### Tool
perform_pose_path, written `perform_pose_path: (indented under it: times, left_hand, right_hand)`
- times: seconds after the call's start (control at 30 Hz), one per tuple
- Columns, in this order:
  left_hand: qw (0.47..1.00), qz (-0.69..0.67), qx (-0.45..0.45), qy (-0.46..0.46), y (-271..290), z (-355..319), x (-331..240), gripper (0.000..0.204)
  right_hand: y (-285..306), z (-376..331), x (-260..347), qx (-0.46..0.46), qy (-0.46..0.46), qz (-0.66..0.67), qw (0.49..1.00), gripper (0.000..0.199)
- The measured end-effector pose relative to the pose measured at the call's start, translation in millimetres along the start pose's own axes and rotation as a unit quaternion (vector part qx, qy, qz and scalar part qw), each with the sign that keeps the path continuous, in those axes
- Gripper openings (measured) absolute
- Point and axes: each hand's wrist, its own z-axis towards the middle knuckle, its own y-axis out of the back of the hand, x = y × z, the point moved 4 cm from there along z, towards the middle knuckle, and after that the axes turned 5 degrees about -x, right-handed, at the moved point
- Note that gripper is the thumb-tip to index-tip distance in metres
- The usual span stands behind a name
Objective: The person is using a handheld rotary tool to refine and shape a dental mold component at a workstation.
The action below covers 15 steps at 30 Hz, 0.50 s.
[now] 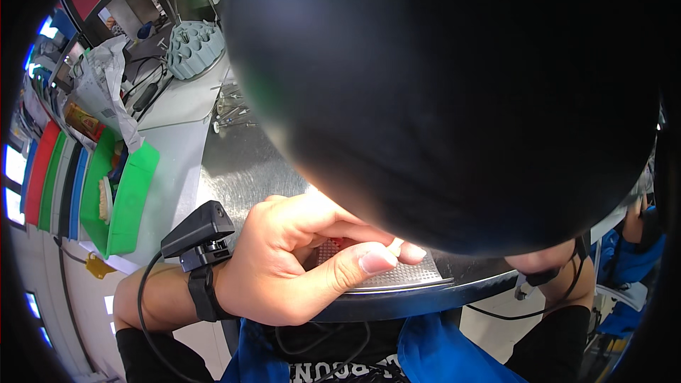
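My left hand (298, 262) lies at the near edge of a round metal table (241, 170), on a perforated metal plate (404, 276). Its fingers are curled and the thumb tip presses against the fingertips. A small red piece (344, 242) shows in the hollow under the fingers; I cannot tell whether the hand grips it. A black device (198, 230) is strapped to that wrist, with a cable running down. My right forearm (560, 312), in a black sleeve, rises at the lower right; the hand itself is hidden behind a large dark blurred shape (440, 85).
A green tray (131, 198) stands at the table's left, beside upright coloured boards (42, 170). A grey-green round rack with holes (193, 46) and several small metal tools (230, 110) lie at the back. Crumpled paper (106, 85) sits behind the tray.
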Motion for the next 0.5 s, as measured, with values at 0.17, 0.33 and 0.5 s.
perform_pose_path:
  times: [0.17, 0.33, 0.5]
  left_hand:
    - [0.998, 0.003, -0.004, 0.063, 0.1, -2.2, 1.2, 0.023]
    - [0.999, -0.032, -0.010, -0.037, -0.7, 0.0, -4.6, 0.022]
    - [0.998, -0.052, -0.010, -0.019, -2.0, -0.1, -4.8, 0.022]
  right_hand:
    - [-9.4, 15.0, -8.5, 0.030, 0.025, -0.064, 0.997, 0.033]
    - [-25.3, 15.4, -10.1, 0.053, 0.084, -0.154, 0.983, 0.030]
    - [-55.2, 13.5, -9.1, 0.108, 0.179, -0.316, 0.926, 0.028]
